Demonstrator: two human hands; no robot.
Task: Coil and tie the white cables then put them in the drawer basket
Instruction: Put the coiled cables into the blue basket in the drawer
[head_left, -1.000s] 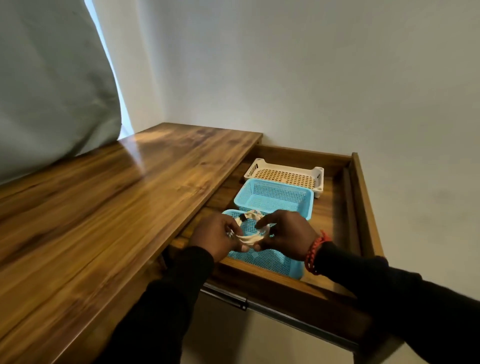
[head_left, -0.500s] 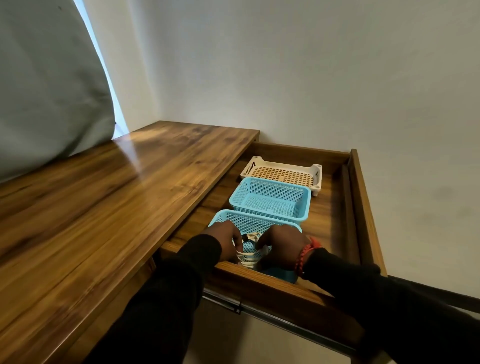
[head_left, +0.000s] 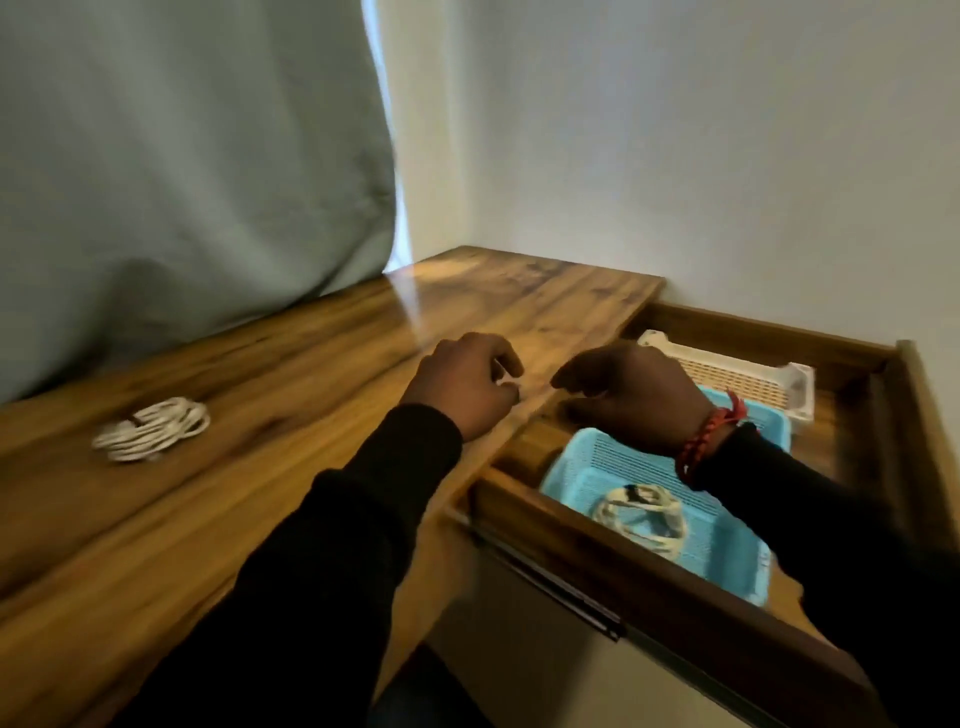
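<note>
A: Where are the white cables sitting?

B: One coiled white cable (head_left: 641, 517), bound with a dark tie, is lying in the near blue basket (head_left: 582, 467) inside the open drawer (head_left: 582, 551) — done, I'd judge. A second coiled cable (head_left: 151, 429) is resting on the wooden desk top (head_left: 291, 374), far off to the left, well apart from both hands.

A: And the hands — are they holding anything?

B: Nothing that I can see. The left hand (head_left: 465, 387) is hovering over the desk's right edge with fingers loosely curled on empty air. The right hand (head_left: 631, 395), with a red braided bracelet (head_left: 709, 441) at the wrist, is hanging above the drawer, fingers drooping and relaxed, also empty.

A: Why would they be placed like that?

B: My guess is that both are free for the cable on the left; it is the only one outside a basket. Whether it is tied I can't tell — the picture is blurred there.

A: Anything else in the drawer?

B: A second blue basket (head_left: 774, 423) beyond the first, mostly hidden by the right wrist, and a cream basket (head_left: 753, 374) at the far end.
</note>
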